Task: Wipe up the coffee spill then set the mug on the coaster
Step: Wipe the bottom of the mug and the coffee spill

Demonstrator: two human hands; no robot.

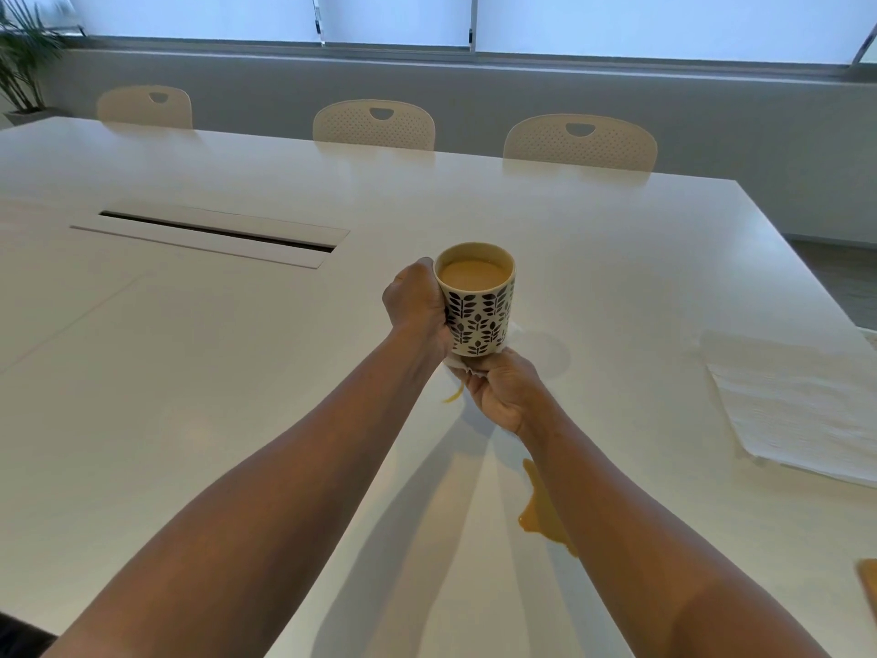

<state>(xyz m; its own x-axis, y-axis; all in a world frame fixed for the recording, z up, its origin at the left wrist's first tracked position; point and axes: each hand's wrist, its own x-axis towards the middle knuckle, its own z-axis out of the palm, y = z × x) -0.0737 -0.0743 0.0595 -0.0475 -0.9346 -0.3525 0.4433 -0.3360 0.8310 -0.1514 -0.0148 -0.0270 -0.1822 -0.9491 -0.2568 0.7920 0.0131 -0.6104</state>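
Note:
My left hand (415, 301) grips the leaf-patterned mug (477, 315) from its left side and holds it above the table. The mug is upright and nearly full of milky coffee. My right hand (500, 396) is closed on a crumpled white paper towel (462, 365) pressed under the mug's base. An orange-brown coffee spill (538, 510) lies on the white table (237, 372), partly hidden by my right forearm. A small coffee streak (453, 395) shows just left of my right hand. A brown corner at the right edge may be the coaster (867, 586).
A stack of white paper towels (797, 406) lies at the right of the table. A cable slot (213, 232) is set in the table at the far left. Three beige chairs (374, 125) stand along the far edge. A plant (23, 64) is at the back left.

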